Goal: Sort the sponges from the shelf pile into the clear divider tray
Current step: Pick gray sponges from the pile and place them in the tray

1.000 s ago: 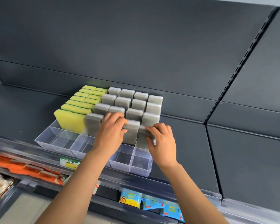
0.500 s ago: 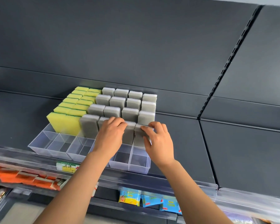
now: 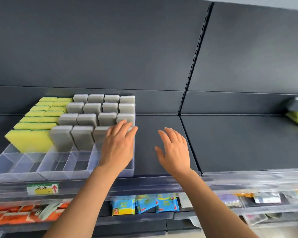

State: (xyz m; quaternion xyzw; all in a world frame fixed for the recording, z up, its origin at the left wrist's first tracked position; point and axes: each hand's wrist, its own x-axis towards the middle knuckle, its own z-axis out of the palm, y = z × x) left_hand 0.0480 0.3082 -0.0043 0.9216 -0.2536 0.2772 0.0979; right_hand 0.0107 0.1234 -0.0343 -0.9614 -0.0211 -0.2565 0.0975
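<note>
Both the left hand (image 3: 118,146) and right hand (image 3: 175,152) are holding nothing. The left is lying straight-fingered over the tray's (image 3: 62,172) front grey sponges (image 3: 82,137), likely seating one upright. The right is hovering beside it, and the pile (image 3: 297,119) is waiting far right.

Clear divider tray (image 3: 41,174) at the shelf's (image 3: 248,143) front-left edge, holding upright grey sponges (image 3: 91,109) and yellow sponges (image 3: 29,140). Left hand (image 3: 118,148) spread over the tray's right side; right hand (image 3: 175,152) flat-fingered beside it.
</note>
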